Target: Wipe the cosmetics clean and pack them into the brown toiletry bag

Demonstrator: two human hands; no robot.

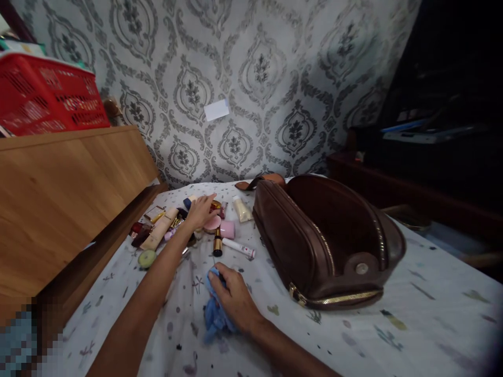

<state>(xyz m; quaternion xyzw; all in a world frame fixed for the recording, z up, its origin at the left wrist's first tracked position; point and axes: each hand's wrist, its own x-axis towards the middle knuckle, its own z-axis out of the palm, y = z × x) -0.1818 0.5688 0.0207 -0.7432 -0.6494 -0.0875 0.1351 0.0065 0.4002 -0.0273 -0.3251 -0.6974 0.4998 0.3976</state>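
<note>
My left hand point(201, 211) reaches into a loose pile of cosmetics, its fingers stretched out over a small amber-and-gold item point(216, 204). Just below those fingers are a round pink compact point(212, 223) and a pink jar point(227, 229). A black-and-gold tube point(217, 244) stands near a white tube point(238, 247) lying flat. Closer to me, my right hand point(233, 293) is closed on a crumpled blue cloth point(215, 317). To the right, a brown toiletry bag point(293, 230) sits with its zipped top gaping; its inside looks dark.
A cream tube point(242, 209) lies by the bag's left side. A beige tube point(160, 229) and a green round container point(146, 258) lie left of my forearm. The patterned sheet point(314, 345) meets a wooden board point(70, 193) on the left, with a red basket point(51, 94) above.
</note>
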